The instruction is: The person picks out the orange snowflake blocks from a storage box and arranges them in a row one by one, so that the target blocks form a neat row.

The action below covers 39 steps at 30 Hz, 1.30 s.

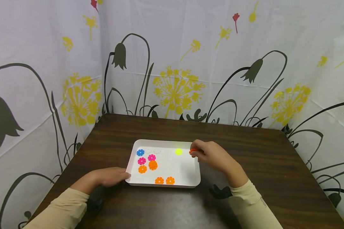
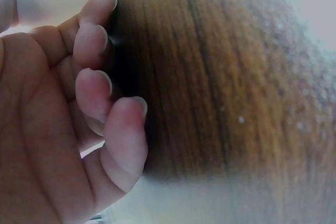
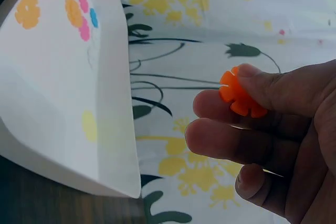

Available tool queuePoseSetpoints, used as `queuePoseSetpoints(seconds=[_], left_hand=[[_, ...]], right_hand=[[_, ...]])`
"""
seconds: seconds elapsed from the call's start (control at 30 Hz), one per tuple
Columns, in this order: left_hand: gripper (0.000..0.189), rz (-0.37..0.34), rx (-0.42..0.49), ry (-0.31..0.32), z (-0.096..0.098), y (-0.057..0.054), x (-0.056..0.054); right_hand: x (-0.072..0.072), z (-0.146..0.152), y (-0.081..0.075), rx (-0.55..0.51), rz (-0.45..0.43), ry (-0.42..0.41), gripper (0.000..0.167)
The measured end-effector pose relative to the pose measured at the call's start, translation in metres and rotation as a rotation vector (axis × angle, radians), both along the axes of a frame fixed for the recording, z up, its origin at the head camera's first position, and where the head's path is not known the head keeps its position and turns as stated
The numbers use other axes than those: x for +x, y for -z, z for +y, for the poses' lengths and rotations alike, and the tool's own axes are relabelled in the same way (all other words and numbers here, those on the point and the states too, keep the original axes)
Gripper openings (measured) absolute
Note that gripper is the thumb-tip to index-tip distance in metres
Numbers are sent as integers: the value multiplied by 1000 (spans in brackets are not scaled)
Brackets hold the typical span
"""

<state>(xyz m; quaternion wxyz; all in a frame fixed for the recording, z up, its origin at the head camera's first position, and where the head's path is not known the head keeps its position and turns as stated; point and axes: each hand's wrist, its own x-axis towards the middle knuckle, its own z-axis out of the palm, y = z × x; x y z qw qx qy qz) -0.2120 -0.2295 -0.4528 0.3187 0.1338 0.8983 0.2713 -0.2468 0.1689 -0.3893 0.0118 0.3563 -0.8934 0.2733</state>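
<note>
My right hand [image 1: 213,154] is above the right side of a white tray [image 1: 186,171]. Its thumb and forefinger pinch an orange flower-shaped disc [image 3: 241,93], seen face-on in the right wrist view. At the tray's near left corner, my left hand [image 1: 110,176] grips the rim, thumb over the edge; the left wrist view shows its curled fingers [image 2: 126,140] close to the tabletop. Inside the tray lie a blue disc [image 1: 140,152], two pink discs [image 1: 141,161], several orange discs [image 1: 142,169], pale white discs [image 1: 157,151] and a yellow disc [image 1: 178,151].
The tray stands on a dark wood-grain table [image 1: 246,159]. Behind and beside the table hangs a white curtain [image 1: 218,79] printed with yellow and grey flowers. A black wrist strap [image 1: 220,192] shows below the right forearm.
</note>
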Motion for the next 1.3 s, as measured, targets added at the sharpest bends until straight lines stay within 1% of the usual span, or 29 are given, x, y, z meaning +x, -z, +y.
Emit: queuePoseSetpoints(seconds=[0.2, 0.33, 0.53, 0.7, 0.8, 0.9, 1.1, 1.2, 1.3], left_hand=[[51, 4, 4, 3, 0, -1, 1], [51, 6, -3, 0, 1, -1, 1], [53, 0, -16, -10, 2, -2, 2], [52, -2, -9, -16, 2, -2, 2], [52, 3, -10, -10, 2, -2, 2], [51, 4, -6, -2, 2, -2, 1], [48, 20, 4, 17, 1, -2, 2], [47, 15, 10, 17, 0, -1, 1], [48, 9, 13, 14, 0, 0, 1]], right_hand=[[3, 21, -1, -109, -66, 68, 10], [5, 35, -2, -164, -78, 115, 7], [7, 51, -3, -184, -37, 159, 9], [9, 61, -7, -188, 5, 185, 8], [10, 69, -8, -204, 22, 203, 7], [12, 79, -10, -208, 44, 241, 6], [13, 99, -16, -200, 122, 313, 7], [13, 108, -17, -209, 151, 331, 7], [12, 116, -17, -215, 161, 339, 9]])
